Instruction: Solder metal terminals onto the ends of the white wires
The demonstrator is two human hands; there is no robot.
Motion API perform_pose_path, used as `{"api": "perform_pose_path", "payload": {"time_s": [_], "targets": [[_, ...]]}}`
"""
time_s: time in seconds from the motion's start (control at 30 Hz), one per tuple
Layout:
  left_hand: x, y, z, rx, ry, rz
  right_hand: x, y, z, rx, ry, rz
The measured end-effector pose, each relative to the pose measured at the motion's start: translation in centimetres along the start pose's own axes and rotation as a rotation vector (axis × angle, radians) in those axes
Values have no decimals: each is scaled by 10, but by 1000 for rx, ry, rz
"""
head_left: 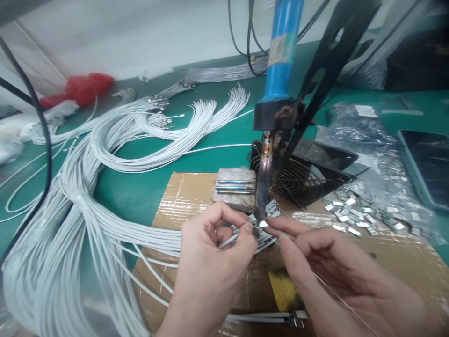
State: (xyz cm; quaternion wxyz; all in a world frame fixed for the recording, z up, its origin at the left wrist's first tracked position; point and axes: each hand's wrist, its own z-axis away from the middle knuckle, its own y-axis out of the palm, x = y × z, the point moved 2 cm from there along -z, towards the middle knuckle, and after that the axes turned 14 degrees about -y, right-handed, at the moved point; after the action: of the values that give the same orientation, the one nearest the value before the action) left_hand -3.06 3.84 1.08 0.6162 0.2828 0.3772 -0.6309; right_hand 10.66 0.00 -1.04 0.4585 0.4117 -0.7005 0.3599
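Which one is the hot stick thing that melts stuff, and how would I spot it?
Look at the brown cardboard sheet on the green table. Right above the left hand and right hand, which meet in the middle, a soldering iron hangs tip-down from a black stand. It is the only thing with a bright blue handle; its burnt metal tip points at the fingers.

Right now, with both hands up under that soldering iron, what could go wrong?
Burn: the left hand and right hand pinch a white cable and thin solder wire right at the soldering iron tip, so a small slip may touch hot metal.
Snag: the bundle of white cables trails off beside the left hand; a tug could pull the joint away.
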Motion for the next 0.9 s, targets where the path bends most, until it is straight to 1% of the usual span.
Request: {"api": "perform_pose_path", "payload": {"time_s": [0.13, 0.27, 0.37, 0.47, 0.53, 0.67, 0.9], "targets": [[0, 0, -1, -39, 28, -15, -4, -1, 1, -20, 18, 8], [-1, 0, -2, -47, 47, -29, -9, -6, -3, 95, -115, 34], [-1, 0, -2, -55, 55, -30, -11, -9, -5, 143, -161, 47], [0, 0, -1, -50, 53, -29, -10, -9, -4, 138, -171, 58], [1, 0, -1, -49, 48, -28, -10, -8, -3, 110, -157, 63], [1, 0, -2, -54, 51, -33, -10, -7, -3, 112, -145, 69], [-1, 5, 1, -97, 64, -76, -11, -8, -2, 100, -119, 95]]}}
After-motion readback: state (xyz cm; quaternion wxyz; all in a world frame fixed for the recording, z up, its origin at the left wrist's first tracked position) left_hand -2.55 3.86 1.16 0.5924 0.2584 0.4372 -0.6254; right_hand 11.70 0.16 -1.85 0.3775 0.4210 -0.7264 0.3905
